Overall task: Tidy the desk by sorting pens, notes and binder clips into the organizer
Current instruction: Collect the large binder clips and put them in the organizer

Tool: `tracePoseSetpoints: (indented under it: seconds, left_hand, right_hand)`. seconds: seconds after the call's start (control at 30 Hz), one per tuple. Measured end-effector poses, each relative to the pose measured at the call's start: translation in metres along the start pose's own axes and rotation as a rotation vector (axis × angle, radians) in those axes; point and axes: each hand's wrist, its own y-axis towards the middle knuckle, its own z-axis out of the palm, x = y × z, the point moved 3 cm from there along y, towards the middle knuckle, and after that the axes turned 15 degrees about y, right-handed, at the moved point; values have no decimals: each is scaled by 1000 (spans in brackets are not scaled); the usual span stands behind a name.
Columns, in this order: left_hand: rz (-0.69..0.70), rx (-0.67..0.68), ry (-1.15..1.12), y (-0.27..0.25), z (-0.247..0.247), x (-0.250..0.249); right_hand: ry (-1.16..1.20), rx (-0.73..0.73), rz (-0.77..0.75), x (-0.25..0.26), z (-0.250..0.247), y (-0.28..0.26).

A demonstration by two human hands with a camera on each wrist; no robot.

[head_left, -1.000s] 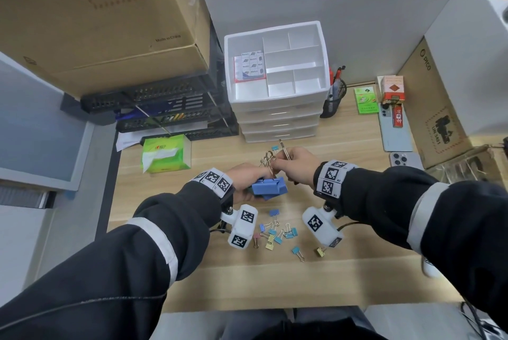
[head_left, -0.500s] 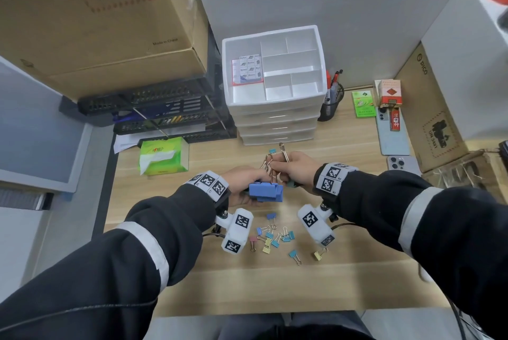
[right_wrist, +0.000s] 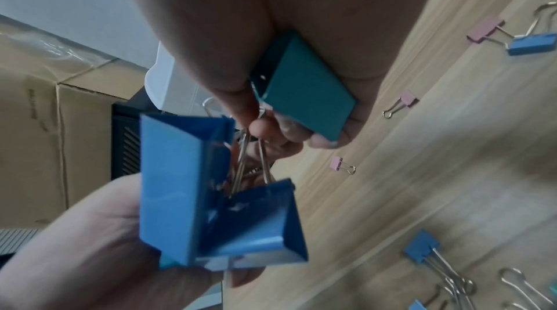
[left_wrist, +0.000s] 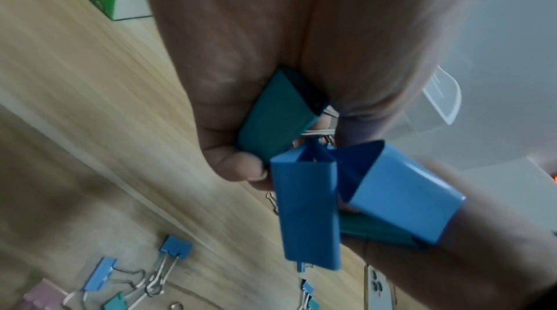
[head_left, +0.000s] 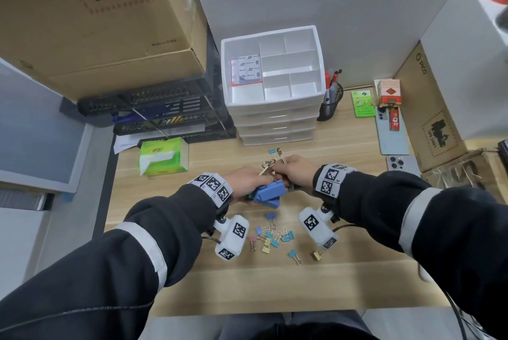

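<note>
Both hands meet above the middle of the desk over a bunch of large binder clips (head_left: 270, 192). My left hand (head_left: 257, 178) grips a teal clip (left_wrist: 277, 119) in its palm, and two blue clips (left_wrist: 307, 215) hang below its fingers. My right hand (head_left: 284, 171) holds another teal clip (right_wrist: 304, 91) and pinches the wire handles (right_wrist: 256, 155) of the blue clips (right_wrist: 180, 186). Several small coloured clips (head_left: 272, 235) lie on the desk under my wrists. The white organizer (head_left: 316, 64) stands at the back, with a notes pad (head_left: 246, 70) in its left compartment.
A black mesh cup of markers (head_left: 331, 100) stands right of the organizer. A green tissue pack (head_left: 162, 156) lies to the left, and black trays (head_left: 165, 116) sit under a big cardboard box (head_left: 96, 23). Phones (head_left: 393, 133) and small boxes (head_left: 389, 92) lie at the right.
Both hands stay joined on the bunch of large clips at the same spot. The blue clips have swung slightly between them.
</note>
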Motion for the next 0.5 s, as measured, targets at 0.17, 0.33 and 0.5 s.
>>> tracePoseSetpoints:
  seconds: [0.17, 0.33, 0.5]
  left_hand:
    - [8, -22, 116, 3, 0, -2]
    - [1, -71, 118, 2, -1, -3]
    - [17, -91, 90, 2, -2, -5]
  right_hand:
    - [-38, 16, -14, 3, -4, -3]
    - [-125, 1, -3, 2, -7, -2]
    - [-216, -59, 26, 3, -9, -1]
